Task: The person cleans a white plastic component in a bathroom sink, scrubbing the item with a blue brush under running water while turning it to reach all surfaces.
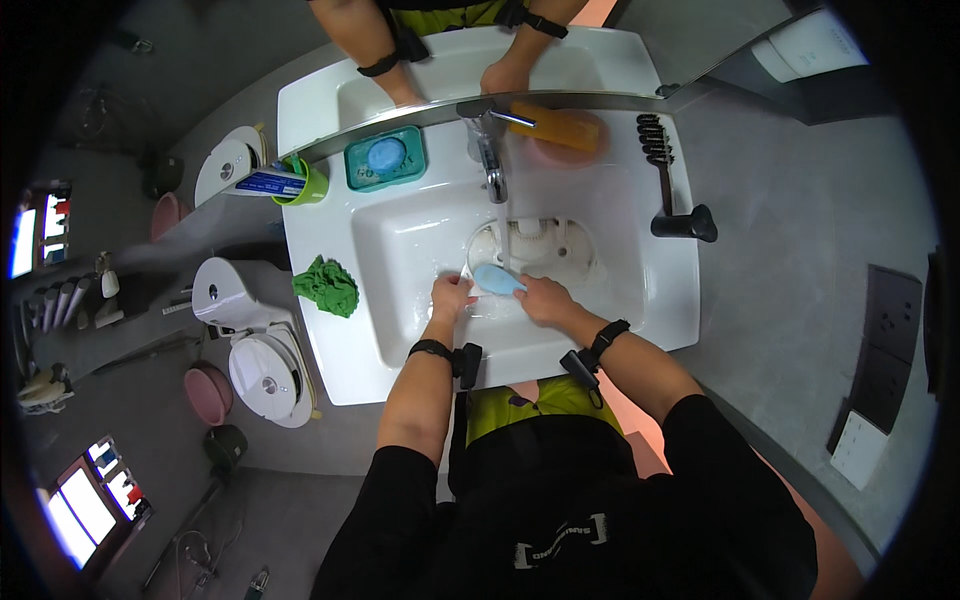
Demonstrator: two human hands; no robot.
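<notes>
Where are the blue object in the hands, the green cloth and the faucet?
blue object (498, 279): head view, its middle, between the hands under the water stream.
green cloth (326, 286): head view, centre of the crumpled cloth on the sink's left rim.
faucet (489, 155): head view, the spout.

both hands in the sink basin (400, 250) under the tap (490, 160), left hand (450, 297) and right hand (545, 298) either side of a brush (498, 279), crumpled cloth (327, 286) on the left rim, soap dish (385, 158) behind, hairbrush (668, 185) on the right rim
</notes>
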